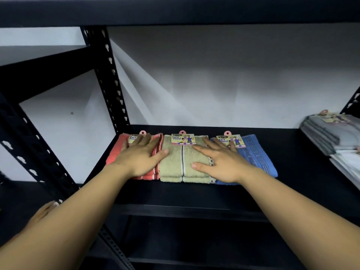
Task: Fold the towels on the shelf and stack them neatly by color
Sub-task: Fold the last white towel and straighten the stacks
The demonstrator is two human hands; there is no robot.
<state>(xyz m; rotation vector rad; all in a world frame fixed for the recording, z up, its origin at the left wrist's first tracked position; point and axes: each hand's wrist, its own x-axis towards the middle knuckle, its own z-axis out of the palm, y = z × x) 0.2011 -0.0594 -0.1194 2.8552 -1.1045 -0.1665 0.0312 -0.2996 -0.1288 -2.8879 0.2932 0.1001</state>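
my left hand (139,158) flat on the red towel (116,152), right hand (220,162) flat at three o'clock on the blue towel (253,152); soft, light, grip by folded edges.

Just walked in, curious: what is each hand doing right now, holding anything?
Left hand: open, fingers flat on the folded coral-red terry towel.
Right hand: open, lying flat across the folded olive-green towel and folded blue towel.

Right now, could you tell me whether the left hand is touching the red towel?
Touching. The head view shows the left hand lying flat on the red towel, fingers straight over its label.
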